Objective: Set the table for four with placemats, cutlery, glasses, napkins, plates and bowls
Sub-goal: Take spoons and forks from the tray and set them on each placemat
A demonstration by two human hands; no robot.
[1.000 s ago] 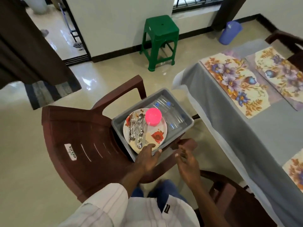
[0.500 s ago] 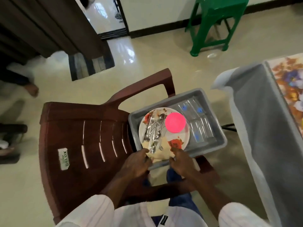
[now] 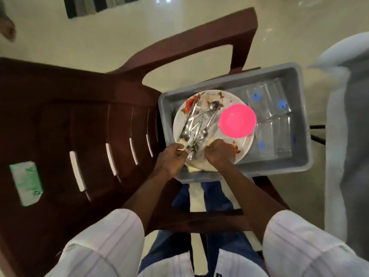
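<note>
Plate point(image 3: 246, 145) rim gripped by both curled hands point(image 3: 169, 159) point(image 3: 218, 155).

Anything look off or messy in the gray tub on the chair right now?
Nothing visibly spilled or broken. The cutlery lies in a loose crisscross heap on the plate beside the pink bowl, so it may slide if the plate tilts. The glasses lie on their sides in the tub.
</note>
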